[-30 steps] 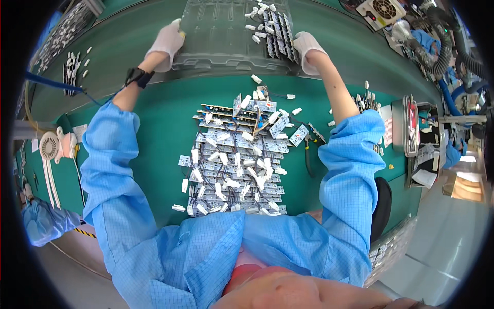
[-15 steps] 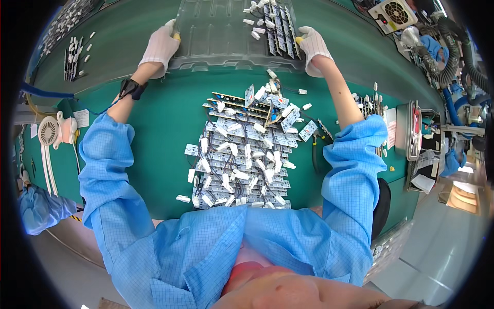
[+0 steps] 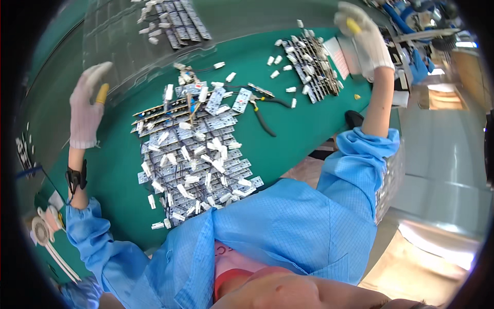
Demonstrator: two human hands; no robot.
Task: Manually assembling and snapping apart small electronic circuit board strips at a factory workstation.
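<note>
My left hand (image 3: 88, 105), in a white glove with a yellow thumb cover, is at the near left corner of a clear plastic tray (image 3: 118, 51). Its fingers are stretched and the thumb stands apart; whether it touches the tray I cannot tell. Strip circuit boards (image 3: 182, 23) with white connectors lie in the tray. Gloved the same way, my right hand (image 3: 364, 41) is raised at the far right with fingers extended, slightly blurred, nothing visible in it. It is nearest a pink-and-white sheet (image 3: 337, 57) and a metal container (image 3: 350, 55), which it partly hides.
A large pile of strip boards with wired white connectors (image 3: 195, 144) covers the mat's middle. Right of it lie small boards (image 3: 242, 100) and dark-handled cutters (image 3: 263, 121). Another board group (image 3: 311, 67) stands farther right. A small fan (image 3: 41, 232) is at the left edge.
My right hand has left the tray's right side and swung far right. The view has turned right, shifting tray and boards leftward. My left hand's fingers have straightened from their hold on the tray edge.
</note>
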